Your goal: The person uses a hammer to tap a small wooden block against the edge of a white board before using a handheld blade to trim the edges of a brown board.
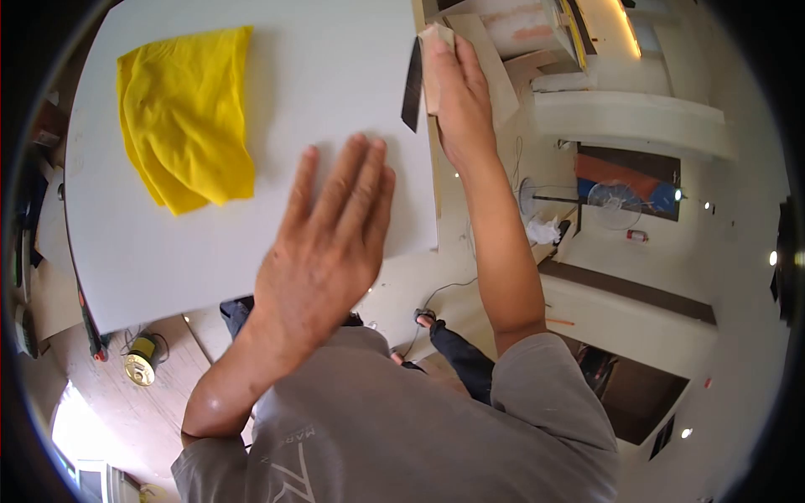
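A large white panel [193,260] stretches out in front of me. My left hand [323,243] lies over its near part, palm down, fingers stretched out and holding nothing. At the panel's right edge, my right hand [461,96] is closed around a pale beige block [432,75]. A stiff dark strip [412,86] sticks out on the block's left side, overlapping the panel. The block sits right along the thin wood-coloured edge [433,159] of the panel. Farther left, a crumpled yellow cloth [189,121] rests on the white surface.
Below the panel's left corner, a yellow-rimmed roll or can [141,367] stands on a wooden surface. On the right are a clear fan-like disc [615,204], a red can [637,236] and white shelving [629,117]. A cable [449,287] runs across the floor.
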The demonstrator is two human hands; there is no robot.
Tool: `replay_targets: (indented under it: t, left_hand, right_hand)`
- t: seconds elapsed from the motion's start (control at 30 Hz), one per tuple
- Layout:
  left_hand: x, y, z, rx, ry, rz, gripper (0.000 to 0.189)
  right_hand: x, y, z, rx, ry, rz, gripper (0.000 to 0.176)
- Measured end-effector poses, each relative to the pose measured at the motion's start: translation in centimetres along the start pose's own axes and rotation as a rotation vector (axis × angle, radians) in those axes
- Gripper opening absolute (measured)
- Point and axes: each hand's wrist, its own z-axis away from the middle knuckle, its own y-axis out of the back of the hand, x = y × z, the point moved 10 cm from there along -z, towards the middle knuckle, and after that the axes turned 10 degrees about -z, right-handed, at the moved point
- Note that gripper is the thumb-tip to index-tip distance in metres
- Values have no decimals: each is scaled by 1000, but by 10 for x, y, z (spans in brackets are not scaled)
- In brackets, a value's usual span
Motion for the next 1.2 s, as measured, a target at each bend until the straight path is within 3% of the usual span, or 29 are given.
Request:
replay_targets:
  t: [0.27,0.37,0.5,1.07,1.2]
  left_hand:
    - [4,-1,-7,62,36,-58,77]
    - [8,3,-8,114,-7,-78,45]
    - [10,4,-9,109,-7,-76,48]
    - [9,3,-7,168,6,-96,47]
    - [10,2,-7,181,-1,-144,45]
  right_hand:
    - [-9,15,29,-14,68,75,42]
    - [-9,21,43,10,54,93,45]
    - [-19,24,64,24,-20,159,46]
    - [-16,27,100,-7,64,8,36]
    - [-12,28,109,13,-18,-44,34]
